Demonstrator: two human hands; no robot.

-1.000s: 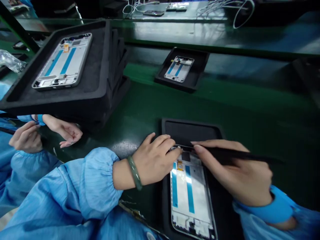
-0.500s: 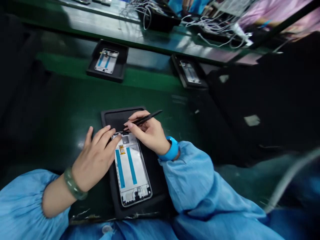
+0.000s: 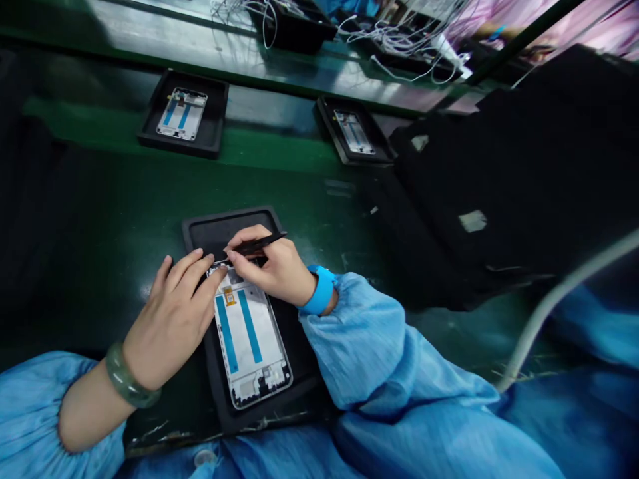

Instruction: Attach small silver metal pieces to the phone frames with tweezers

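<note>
A silver phone frame (image 3: 255, 359) with two blue strips and a small gold flex connector lies in a black foam tray (image 3: 219, 226) before me. My left hand (image 3: 172, 313) rests with fingers spread at the phone frame's upper left corner, thumb and fingertips on its top edge. Between the fingers of my right hand (image 3: 269, 266) is a pair of black tweezers (image 3: 259, 243), slanting up to the right. The tips of the tweezers point at the phone frame's top end and are hidden behind the fingers.
Two more black trays, a left tray (image 3: 214, 130) and a right tray (image 3: 339, 143), hold similar phone frames. Dark stacked foam (image 3: 519, 173) stands at right. White cables (image 3: 404, 43) lie over bins on the shelf behind. A pale tube (image 3: 554, 303) curves at lower right.
The whole view has shifted, so everything sits a little farther left. My right hand and the tweezers have tilted slightly flatter at the phone frame's top; my left hand stays at its corner.
</note>
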